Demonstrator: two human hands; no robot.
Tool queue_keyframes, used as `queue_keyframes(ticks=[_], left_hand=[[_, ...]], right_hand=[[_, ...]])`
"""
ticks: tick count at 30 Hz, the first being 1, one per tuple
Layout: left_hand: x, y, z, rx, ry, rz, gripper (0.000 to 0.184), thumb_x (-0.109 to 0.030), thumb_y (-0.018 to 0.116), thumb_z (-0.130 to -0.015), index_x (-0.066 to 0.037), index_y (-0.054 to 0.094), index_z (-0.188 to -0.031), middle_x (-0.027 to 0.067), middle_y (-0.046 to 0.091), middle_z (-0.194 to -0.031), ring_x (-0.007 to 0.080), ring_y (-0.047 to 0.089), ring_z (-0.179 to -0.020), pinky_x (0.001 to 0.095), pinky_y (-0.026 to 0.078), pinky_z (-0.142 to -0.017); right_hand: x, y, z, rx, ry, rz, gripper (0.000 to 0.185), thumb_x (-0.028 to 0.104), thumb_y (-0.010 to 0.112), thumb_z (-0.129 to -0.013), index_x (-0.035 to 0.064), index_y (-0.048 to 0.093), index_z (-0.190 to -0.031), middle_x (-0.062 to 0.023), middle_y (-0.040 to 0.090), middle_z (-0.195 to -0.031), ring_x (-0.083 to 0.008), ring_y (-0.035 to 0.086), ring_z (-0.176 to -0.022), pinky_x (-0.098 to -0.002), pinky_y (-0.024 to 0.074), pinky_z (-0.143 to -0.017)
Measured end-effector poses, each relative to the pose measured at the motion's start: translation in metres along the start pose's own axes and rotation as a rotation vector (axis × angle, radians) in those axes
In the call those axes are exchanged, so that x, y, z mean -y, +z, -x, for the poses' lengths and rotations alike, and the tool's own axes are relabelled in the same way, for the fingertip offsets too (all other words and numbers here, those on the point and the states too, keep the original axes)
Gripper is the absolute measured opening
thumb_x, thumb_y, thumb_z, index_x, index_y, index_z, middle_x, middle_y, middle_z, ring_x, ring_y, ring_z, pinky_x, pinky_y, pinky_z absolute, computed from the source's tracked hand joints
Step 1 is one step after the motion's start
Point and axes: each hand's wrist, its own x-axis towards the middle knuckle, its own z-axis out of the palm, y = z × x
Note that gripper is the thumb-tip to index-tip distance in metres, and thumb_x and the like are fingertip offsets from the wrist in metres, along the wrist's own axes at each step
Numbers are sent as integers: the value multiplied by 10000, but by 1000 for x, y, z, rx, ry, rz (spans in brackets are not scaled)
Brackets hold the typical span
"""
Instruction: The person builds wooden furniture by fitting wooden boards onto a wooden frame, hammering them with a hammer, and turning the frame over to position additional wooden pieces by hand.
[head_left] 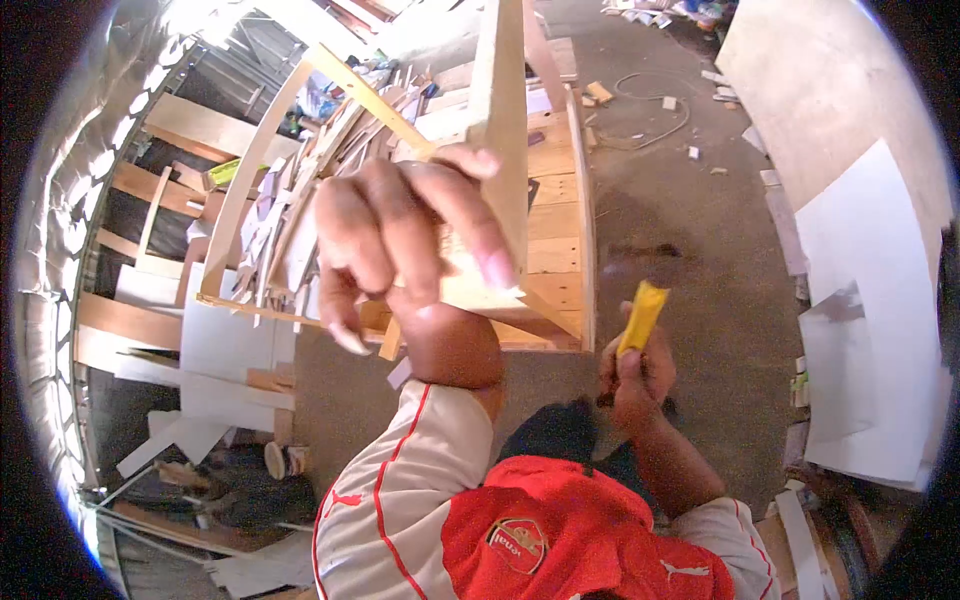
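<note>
My left hand (pixel 405 225) is raised close to the camera, its fingers bent downward and spread apart, with nothing visible in them. Right behind it stands a pale wooden post (pixel 505 110), part of a wooden frame; whether the fingers touch the post I cannot tell. Lower on the right, my right hand (pixel 640 375) is closed around a narrow yellow object (pixel 643 310) that points upward, its end flattened and notched. Its exact kind is not clear. The frame rises from a slatted wooden bench top (pixel 555 245), partly hidden by my left hand and forearm.
Wood offcuts (pixel 290 220) are heaped on the left of the bench. White sheets (pixel 870 330) and a large plywood board (pixel 830 90) lean at the right. A thin cable (pixel 650 140) and scraps lie on the floor. Boards (pixel 180 325) stand along the left wall.
</note>
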Motion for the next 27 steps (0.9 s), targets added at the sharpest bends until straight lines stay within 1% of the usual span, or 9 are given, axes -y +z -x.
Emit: queue_keyframes(ticks=[2, 3, 5, 7, 10, 13, 17, 23, 27], left_hand=[[7, 8, 9, -187, 97, -60, 320, -372, 765, -780, -138, 550, -739, 93, 685, -829, 421, 648, -1006, 590, 266, -1092], [5, 11, 21, -273, 151, -177, 317, -371, 769, -768, -116, 601, -853, 153, 679, -1014, 428, 601, -1113, 610, 273, -1088], [-8, 36, 24, -603, 28, -351, 457, -256, 805, -741, -77, 581, -1097, 199, 641, -1111, 430, 601, -1111, 593, 367, -1054], [-12, 53, 32, -780, 15, -429, 574, -66, 816, -722, -23, 523, -1215, 204, 618, -1162, 365, 612, -1123, 476, 507, -973], [-12, 82, 53, -908, -201, -646, 527, 24, 782, -755, 14, 532, -1219, 186, 641, -1159, 252, 646, -1067, 360, 555, -893], [-10, 112, 65, -1092, -490, -549, 413, 51, 771, -779, 38, 594, -1152, 135, 693, -1080, 143, 665, -951, 273, 553, -808], [11, 133, 100, -1233, -531, -448, 212, -27, 807, -785, 28, 689, -953, 49, 728, -893, 81, 653, -818, 231, 519, -722], [5, 164, 153, -1106, -1059, -684, 205, -107, 769, -833, 20, 692, -974, 42, 708, -850, 97, 654, -793, 265, 528, -724], [29, 184, 227, -1207, -978, -687, 185, -134, 761, -851, 7, 688, -947, 45, 695, -828, 123, 665, -816, 282, 532, -745]], right_hand=[[13, -4, -2, -78, 46, -63, 515, 371, 472, -1029, -19, 458, -1365, 6, 477, -607, -73, 403, -411, -234, 340, -379], [18, -8, -1, -96, 24, -32, 516, 364, 466, -1032, -23, 446, -1373, 2, 475, -610, -69, 401, -411, -229, 333, -377], [21, -10, 4, -155, 20, -12, 493, 334, 452, -1043, -29, 439, -1377, -12, 483, -625, -62, 410, -423, -225, 329, -377], [33, -3, 14, -183, 8, 35, 488, 325, 455, -1043, -25, 437, -1382, -9, 483, -631, -62, 414, -431, -222, 334, -383], [54, 10, 19, -235, 15, 96, 473, 313, 457, -1044, -14, 439, -1386, -7, 486, -642, -62, 418, -438, -219, 339, -390], [61, 20, 28, -241, -15, 139, 452, 297, 456, -1044, 1, 448, -1386, -6, 490, -654, -62, 421, -446, -216, 341, -392], [84, 33, 36, -230, -49, 214, 423, 257, 452, -1044, 9, 458, -1386, -2, 493, -661, -59, 424, -451, -214, 343, -394], [92, 46, 44, -301, -18, 171, 331, 155, 460, -1031, -4, 491, -1319, 1, 488, -653, -66, 438, -462, -230, 377, -402], [89, 38, 43, -205, 56, 243, 338, 196, 477, -1035, 18, 497, -1322, 14, 474, -664, -58, 422, -461, -216, 361, -403]])
